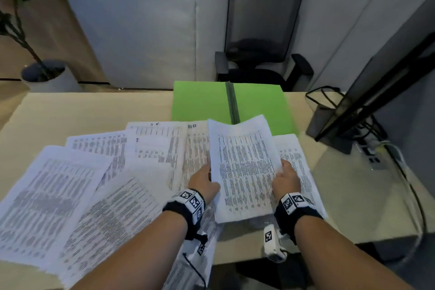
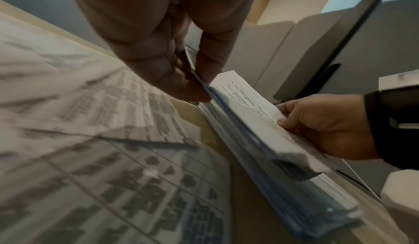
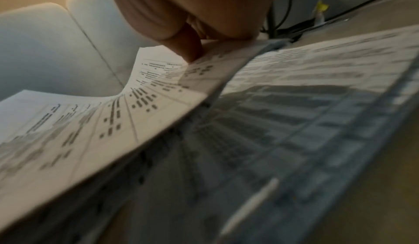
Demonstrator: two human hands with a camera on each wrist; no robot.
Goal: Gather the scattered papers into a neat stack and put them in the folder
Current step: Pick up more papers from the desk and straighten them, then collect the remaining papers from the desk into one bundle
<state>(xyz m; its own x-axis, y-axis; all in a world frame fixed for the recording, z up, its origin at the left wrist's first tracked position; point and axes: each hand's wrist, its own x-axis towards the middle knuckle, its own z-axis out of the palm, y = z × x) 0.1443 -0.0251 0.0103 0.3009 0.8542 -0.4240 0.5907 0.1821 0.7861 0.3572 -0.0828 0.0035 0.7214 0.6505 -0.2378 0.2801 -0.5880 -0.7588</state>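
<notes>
Two bare forearms, sleeveless, each wrist wore a black fabric band [image 1: 188, 215] topped with white blocks of black square-patterned markers [image 1: 294, 202], a thin black cord [image 1: 195, 271] dangled below the left band, a white marker-tagged unit [image 1: 270, 242] hung under the right wrist.

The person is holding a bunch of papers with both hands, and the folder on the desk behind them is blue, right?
Not quite. The folder is green, not blue, as the head view shows. The rest is right: the left hand and right hand both hold a bunch of papers, and the folder lies on the desk behind them.
</notes>
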